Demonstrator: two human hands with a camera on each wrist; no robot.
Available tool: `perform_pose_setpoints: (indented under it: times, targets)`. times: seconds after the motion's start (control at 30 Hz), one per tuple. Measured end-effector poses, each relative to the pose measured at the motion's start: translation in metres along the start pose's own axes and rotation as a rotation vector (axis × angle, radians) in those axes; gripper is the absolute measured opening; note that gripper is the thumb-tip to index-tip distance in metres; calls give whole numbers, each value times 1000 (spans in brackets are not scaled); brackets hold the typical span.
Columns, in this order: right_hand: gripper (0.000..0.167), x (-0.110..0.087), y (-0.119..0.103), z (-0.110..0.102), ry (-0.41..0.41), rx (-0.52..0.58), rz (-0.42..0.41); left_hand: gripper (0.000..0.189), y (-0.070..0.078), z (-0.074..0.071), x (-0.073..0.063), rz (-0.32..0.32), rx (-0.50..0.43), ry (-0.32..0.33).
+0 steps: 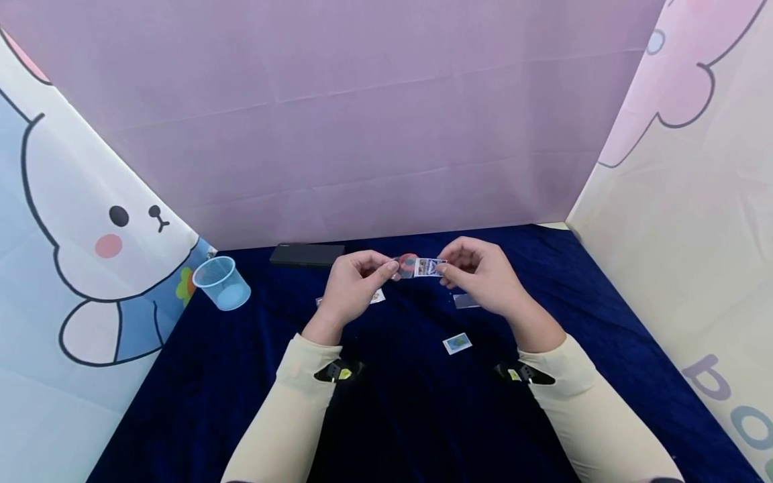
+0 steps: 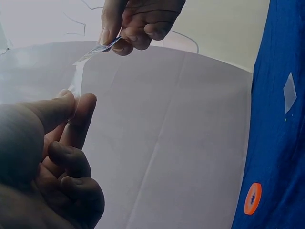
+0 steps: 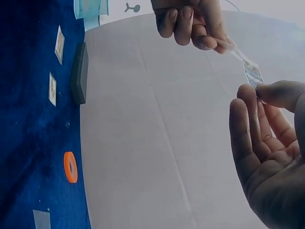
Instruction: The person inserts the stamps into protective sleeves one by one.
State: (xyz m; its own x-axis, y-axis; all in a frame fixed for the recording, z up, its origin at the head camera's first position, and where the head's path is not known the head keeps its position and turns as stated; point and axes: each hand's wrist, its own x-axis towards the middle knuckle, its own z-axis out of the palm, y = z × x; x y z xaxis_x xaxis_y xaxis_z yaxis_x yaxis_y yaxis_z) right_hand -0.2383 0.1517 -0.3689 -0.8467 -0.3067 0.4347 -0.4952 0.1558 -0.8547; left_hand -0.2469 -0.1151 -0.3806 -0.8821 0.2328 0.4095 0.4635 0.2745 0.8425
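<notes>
My left hand point(image 1: 352, 287) pinches one end of a small clear plastic sleeve point(image 2: 79, 76) between thumb and index finger. From the other side, my right hand point(image 1: 486, 276) pinches the edge of a small printed stamp point(image 1: 427, 267) with a white border, thumb on top. Stamp and sleeve meet end to end between the hands, raised above the cloth; I cannot tell how far one overlaps the other. In the right wrist view the stamp point(image 3: 252, 71) tilts down toward the right thumb.
Dark blue cloth point(image 1: 398, 402) covers the table. On it lie an orange ring-shaped roll point(image 3: 70, 167), another clear rectangle point(image 1: 466, 301), a loose stamp point(image 1: 457, 343) and two stamps partly behind my left hand. A black flat case point(image 1: 306, 254) and blue mesh cup point(image 1: 222, 283) stand near the back.
</notes>
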Motion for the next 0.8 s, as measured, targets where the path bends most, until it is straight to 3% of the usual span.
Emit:
perform_pose_setpoints:
  times: [0.2, 0.47, 0.8]
  targets:
    - [8, 0, 1, 0, 24, 28, 29, 13, -1, 2, 1, 22, -26, -2]
    - [9, -1, -2, 0, 48, 18, 47, 10, 1, 5, 0, 17, -81, -57]
    - [10, 0, -2, -1, 100, -16, 67, 10, 5, 7, -1, 19, -92, -42]
